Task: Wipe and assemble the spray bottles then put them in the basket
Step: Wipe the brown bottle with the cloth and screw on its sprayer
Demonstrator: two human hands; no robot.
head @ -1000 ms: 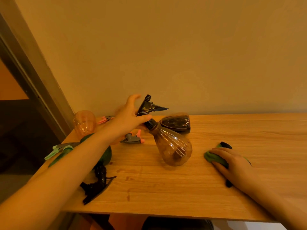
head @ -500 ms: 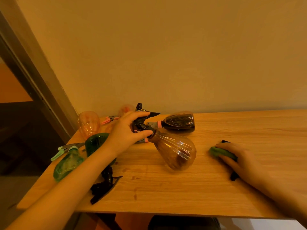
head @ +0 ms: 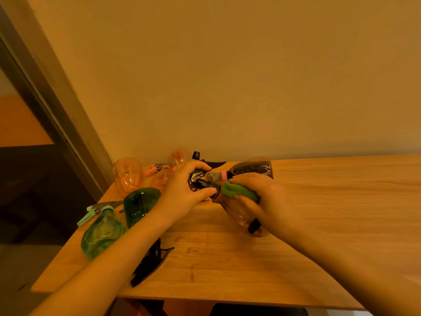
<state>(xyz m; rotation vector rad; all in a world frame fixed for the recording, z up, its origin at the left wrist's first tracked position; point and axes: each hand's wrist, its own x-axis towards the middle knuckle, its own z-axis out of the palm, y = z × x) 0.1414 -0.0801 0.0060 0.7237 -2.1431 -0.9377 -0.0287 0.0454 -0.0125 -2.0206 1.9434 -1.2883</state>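
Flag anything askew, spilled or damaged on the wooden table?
No spill or visible damage. The light green translucent spray bottle lies on its side at the wooden table's left edge. A loose black trigger spray head lies near the front edge, partly under the left forearm. Both could be knocked off.

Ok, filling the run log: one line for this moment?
left hand: grips black sprayer head | right hand: presses green cloth on amber bottle

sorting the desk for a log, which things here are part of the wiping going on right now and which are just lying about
In use:
brown bottle
its black sprayer, held by left hand
green cloth, in right hand

Lying about:
green bottles
orange bottles
dark bottle
loose black sprayer
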